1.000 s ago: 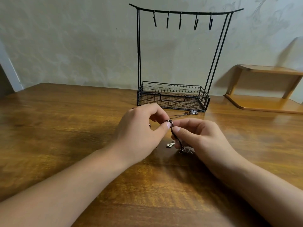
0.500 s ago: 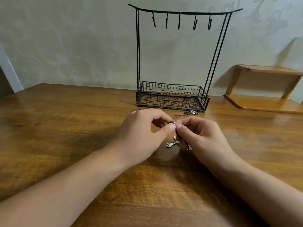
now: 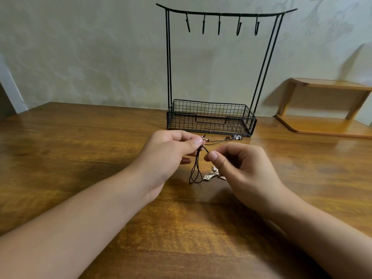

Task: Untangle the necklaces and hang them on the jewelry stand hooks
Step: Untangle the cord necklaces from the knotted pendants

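While the cord point(image 3: 196, 168) is hanging straight down, both hands — left point(image 3: 167, 156), right point(image 3: 241, 168) — are pinching its top end.

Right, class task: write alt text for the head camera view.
Two hands, left hand and right hand, pinch a dark necklace cord above a wooden table. Behind them a black wire jewelry stand has five bare hooks.
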